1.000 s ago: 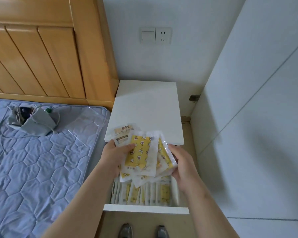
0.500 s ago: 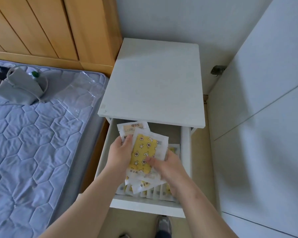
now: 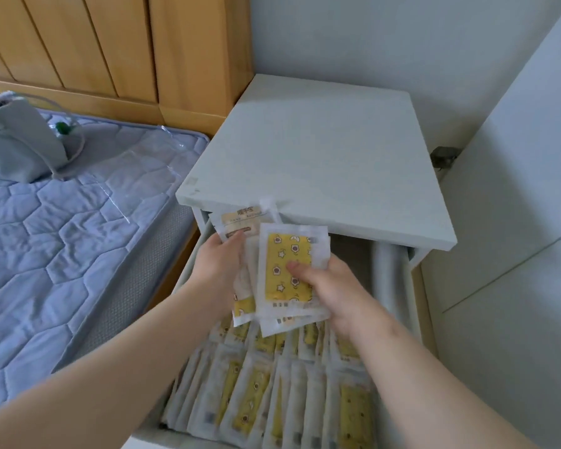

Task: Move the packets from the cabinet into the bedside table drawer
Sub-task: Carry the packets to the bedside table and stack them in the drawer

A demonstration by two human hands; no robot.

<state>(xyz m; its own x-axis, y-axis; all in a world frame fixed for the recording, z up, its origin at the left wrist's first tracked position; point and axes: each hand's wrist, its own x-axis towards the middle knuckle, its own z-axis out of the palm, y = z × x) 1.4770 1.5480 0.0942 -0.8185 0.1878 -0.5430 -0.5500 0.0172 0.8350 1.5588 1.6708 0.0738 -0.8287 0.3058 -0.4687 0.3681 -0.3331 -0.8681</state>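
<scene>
As left grip point(image 3: 219, 264) and right grip point(image 3: 332, 291) clasp the packet stack point(image 3: 289, 270), it hangs lengthwise over the rear gap of the drawer point(image 3: 391, 280).

Packet stack point(image 3: 285, 251) lower, nearer the drawer point(image 3: 390, 283)

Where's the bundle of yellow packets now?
The bundle is mid-frame in the head view, held by the left hand and right hand over the open drawer.
</scene>
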